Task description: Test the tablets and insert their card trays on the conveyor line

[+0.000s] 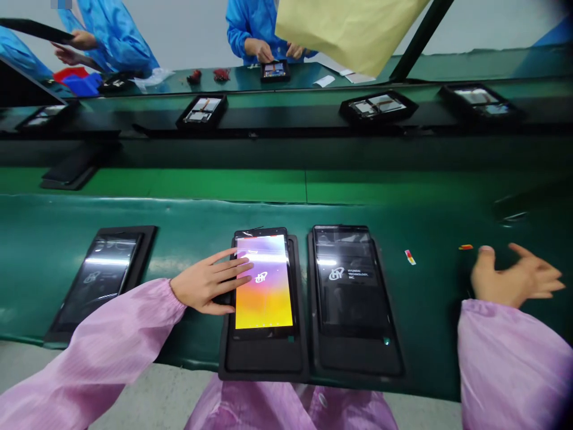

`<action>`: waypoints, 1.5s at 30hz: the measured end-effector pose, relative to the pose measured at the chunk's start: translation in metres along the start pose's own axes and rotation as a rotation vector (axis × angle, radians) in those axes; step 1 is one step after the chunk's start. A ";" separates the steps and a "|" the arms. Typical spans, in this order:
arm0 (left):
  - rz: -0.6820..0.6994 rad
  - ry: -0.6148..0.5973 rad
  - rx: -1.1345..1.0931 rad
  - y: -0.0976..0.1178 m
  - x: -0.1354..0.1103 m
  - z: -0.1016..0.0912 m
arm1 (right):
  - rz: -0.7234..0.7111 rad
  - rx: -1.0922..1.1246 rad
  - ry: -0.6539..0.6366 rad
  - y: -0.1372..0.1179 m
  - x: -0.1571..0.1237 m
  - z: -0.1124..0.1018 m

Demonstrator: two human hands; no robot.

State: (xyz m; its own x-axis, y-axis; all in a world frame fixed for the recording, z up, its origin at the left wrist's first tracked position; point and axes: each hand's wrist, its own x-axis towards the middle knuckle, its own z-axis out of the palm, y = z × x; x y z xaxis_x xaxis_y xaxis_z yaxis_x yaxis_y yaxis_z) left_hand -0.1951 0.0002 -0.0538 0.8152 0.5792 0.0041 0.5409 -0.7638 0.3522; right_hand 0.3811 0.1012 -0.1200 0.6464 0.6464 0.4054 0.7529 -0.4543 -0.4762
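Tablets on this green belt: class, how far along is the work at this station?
Looks done: the lit tablet shows a colourful screen with an HY logo. In hand: the left hand has its fingertips on it; the right hand is open above the green belt. Remaining: the unlit tablets on either side.

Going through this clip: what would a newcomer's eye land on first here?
The brightest thing is the lit tablet, its orange-and-purple screen glowing in a black tray on the green work surface, with the left hand touching it. Just to its right lies a dark tablet. At the top, a large yellow sheet stands out beside a co-worker in blue.
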 end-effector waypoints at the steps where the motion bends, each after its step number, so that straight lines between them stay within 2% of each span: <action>1: 0.031 0.047 0.032 -0.002 -0.007 0.002 | -0.007 0.039 0.037 0.000 -0.004 -0.001; 4: 0.180 0.239 0.186 -0.007 -0.017 0.005 | -0.051 0.135 0.117 -0.003 -0.016 -0.002; 7: 0.273 0.365 0.323 -0.001 -0.008 0.005 | -0.140 0.140 0.148 -0.009 -0.026 0.000; 9: 0.281 0.336 0.335 0.009 0.008 0.005 | -0.192 0.142 0.145 -0.013 -0.032 0.001; 12: 0.273 0.203 0.293 0.023 0.032 0.006 | -0.230 0.147 0.118 -0.017 -0.038 0.002; 15: 0.255 0.110 0.256 0.031 0.042 0.008 | -0.221 0.159 0.104 -0.017 -0.038 0.001; 18: 0.217 0.078 0.248 0.033 0.034 0.011 | -0.214 0.173 0.092 -0.016 -0.037 0.002; 23: 0.147 0.085 0.249 0.035 0.005 0.013 | -0.227 0.209 0.063 -0.015 -0.036 0.001; 28: 0.165 0.159 0.303 0.035 -0.007 0.016 | -0.246 0.240 0.076 -0.013 -0.034 0.002; 31: 0.194 0.250 0.320 0.030 -0.008 0.015 | -0.268 0.252 0.091 -0.011 -0.032 0.004; 34: 0.074 0.367 0.324 0.024 -0.007 0.012 | -0.283 0.258 0.109 -0.008 -0.031 0.005; 38: -0.319 0.493 0.166 0.036 -0.002 0.013 | -0.289 0.271 0.130 -0.007 -0.031 0.005; 41: -0.543 0.457 -0.037 0.057 -0.001 0.027 | -0.300 0.271 0.128 -0.007 -0.031 0.004; 45: -0.676 0.330 -0.177 0.078 -0.005 0.053 | -0.315 0.271 0.141 -0.003 -0.029 0.007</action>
State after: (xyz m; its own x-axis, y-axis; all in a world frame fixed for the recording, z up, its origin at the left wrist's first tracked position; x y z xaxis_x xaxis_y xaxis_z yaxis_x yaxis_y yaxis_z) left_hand -0.1457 -0.0772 -0.0759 0.2003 0.9797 0.0035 0.8356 -0.1727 0.5215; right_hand 0.3588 0.0879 -0.1354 0.4152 0.6292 0.6570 0.8684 -0.0588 -0.4924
